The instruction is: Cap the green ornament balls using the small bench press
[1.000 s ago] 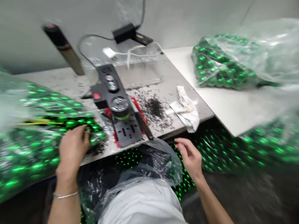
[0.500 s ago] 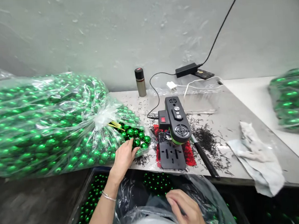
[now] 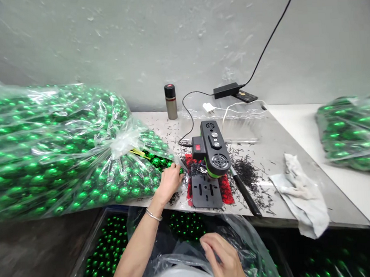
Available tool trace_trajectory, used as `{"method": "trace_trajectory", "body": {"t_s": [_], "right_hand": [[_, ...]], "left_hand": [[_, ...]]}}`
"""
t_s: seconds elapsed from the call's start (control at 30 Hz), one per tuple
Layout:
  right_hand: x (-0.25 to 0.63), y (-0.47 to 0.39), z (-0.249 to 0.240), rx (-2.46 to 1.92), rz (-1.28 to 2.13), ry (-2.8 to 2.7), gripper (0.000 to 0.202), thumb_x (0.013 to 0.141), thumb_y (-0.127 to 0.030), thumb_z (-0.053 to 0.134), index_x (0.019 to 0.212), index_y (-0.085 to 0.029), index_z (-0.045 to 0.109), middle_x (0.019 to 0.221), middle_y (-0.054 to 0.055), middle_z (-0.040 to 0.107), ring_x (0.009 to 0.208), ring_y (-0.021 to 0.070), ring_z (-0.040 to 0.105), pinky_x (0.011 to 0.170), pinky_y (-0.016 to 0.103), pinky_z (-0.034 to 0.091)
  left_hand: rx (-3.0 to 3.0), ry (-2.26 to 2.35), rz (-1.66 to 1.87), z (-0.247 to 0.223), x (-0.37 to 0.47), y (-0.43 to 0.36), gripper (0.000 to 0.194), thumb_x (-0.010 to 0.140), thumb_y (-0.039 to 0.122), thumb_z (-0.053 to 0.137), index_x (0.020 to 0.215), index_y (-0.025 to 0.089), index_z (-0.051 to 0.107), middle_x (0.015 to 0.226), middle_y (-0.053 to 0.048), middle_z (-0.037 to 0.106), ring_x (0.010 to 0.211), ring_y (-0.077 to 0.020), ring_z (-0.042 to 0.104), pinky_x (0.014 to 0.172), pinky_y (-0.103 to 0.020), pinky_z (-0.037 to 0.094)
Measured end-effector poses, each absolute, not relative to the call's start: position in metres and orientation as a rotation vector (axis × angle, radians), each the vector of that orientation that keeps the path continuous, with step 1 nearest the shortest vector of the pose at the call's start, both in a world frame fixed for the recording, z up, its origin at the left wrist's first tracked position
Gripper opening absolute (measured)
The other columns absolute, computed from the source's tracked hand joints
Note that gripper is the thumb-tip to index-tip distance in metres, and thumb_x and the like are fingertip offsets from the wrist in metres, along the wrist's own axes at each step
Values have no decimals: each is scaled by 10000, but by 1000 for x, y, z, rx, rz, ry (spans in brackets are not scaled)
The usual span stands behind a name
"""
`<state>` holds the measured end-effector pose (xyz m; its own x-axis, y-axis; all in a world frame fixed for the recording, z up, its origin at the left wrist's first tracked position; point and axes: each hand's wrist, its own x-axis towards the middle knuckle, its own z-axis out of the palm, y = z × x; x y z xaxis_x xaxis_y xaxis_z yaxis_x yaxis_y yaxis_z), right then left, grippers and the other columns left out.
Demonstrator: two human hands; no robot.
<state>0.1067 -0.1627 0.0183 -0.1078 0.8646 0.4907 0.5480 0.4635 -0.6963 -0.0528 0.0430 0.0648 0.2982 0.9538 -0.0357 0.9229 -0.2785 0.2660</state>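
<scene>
My left hand point(image 3: 171, 182) reaches to the open mouth of a big clear plastic bag point(image 3: 121, 144) on the table. Its fingers curl down over shiny green baubles point(image 3: 157, 161) there, and the fingertips are partly hidden. A yellow strip point(image 3: 138, 153) shows by the bag's gathered neck. Low in front of me, my right hand point(image 3: 224, 255) is closed, thumb against the curled fingers; whatever it may hold is hidden. Under it is a plastic-lined container with more green baubles point(image 3: 188, 225). Just right of my left hand stands a black device point(image 3: 216, 149) over a slotted black plate point(image 3: 206, 195).
A black-handled tool point(image 3: 247, 195) lies beside the device, among black scraps point(image 3: 245, 172). Behind are a capped bottle point(image 3: 171, 102), a power adapter point(image 3: 227, 90) and a white plug point(image 3: 208, 108). A white cloth point(image 3: 301, 198) hangs over the front edge. Another bauble bag point(image 3: 354, 132) sits far right.
My left hand has moved right across the baubles at the bag's mouth, and its fingers have curled over them. My right hand stays closed in nearly the same place. The view has shifted slightly right.
</scene>
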Motion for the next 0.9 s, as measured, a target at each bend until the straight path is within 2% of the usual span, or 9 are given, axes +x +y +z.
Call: {"method": "trace_trajectory", "body": {"t_s": [0.07,0.2,0.33,0.4,0.5,0.6,0.7,0.77,0.9], "right_hand": [[106,-164,18,-1207,431,-1789,161,924,-109,472,932,-193,609,812,50,702,733,148,682,667,238,566],[109,-164,18,-1237,440,-1788,160,926,-111,476,934,-194,612,819,50,702,737,147,683,667,238,563],[113,-161,19,-1266,447,-1786,159,925,-117,483,924,-193,623,823,48,704,741,144,684,673,237,563],[114,-159,20,-1272,446,-1786,155,924,-121,489,923,-191,628,827,47,705,745,142,684,677,236,562],[113,-156,22,-1280,440,-1784,157,922,-122,490,924,-186,633,826,47,703,743,142,681,676,241,561],[112,-156,23,-1286,431,-1787,161,924,-116,481,920,-182,629,820,48,699,741,143,674,673,251,559],[112,-158,23,-1300,434,-1784,165,930,-121,472,913,-181,625,813,50,695,740,143,668,666,252,555],[112,-161,22,-1317,440,-1781,168,933,-126,469,910,-180,625,814,50,694,742,143,667,667,251,552],[113,-168,20,-1345,462,-1762,170,938,-134,466,903,-181,626,817,46,693,745,141,664,668,249,546]], "left_hand": [[2214,1643,371,61,-55,45,280,890,233,591,1150,143,639,1045,-122,660,892,-242,660,781,-328,487],[1619,1371,789,59,-69,44,400,820,337,668,1173,153,633,875,-45,680,777,-194,649,734,-302,501],[929,1040,1063,66,-75,30,451,742,326,751,1141,151,636,875,-30,703,714,-129,658,691,-235,526],[682,940,1086,69,-70,19,377,734,263,756,1076,136,660,883,-52,723,689,-109,660,672,-209,538],[419,875,1021,67,-56,4,166,801,196,672,941,109,687,890,-96,740,680,-104,665,642,-192,557],[332,905,960,59,-37,-9,107,857,171,606,892,113,688,902,-99,744,688,-104,675,650,-193,576],[398,988,985,51,-22,-17,62,810,182,695,829,128,669,815,-53,729,674,-96,680,630,-171,574],[492,1037,986,47,-15,-19,152,753,208,767,843,129,674,726,-17,704,623,-92,674,580,-159,561],[793,1149,916,39,-6,-19,413,726,257,796,1090,106,671,601,16,681,520,-102,657,528,-174,543]]}}
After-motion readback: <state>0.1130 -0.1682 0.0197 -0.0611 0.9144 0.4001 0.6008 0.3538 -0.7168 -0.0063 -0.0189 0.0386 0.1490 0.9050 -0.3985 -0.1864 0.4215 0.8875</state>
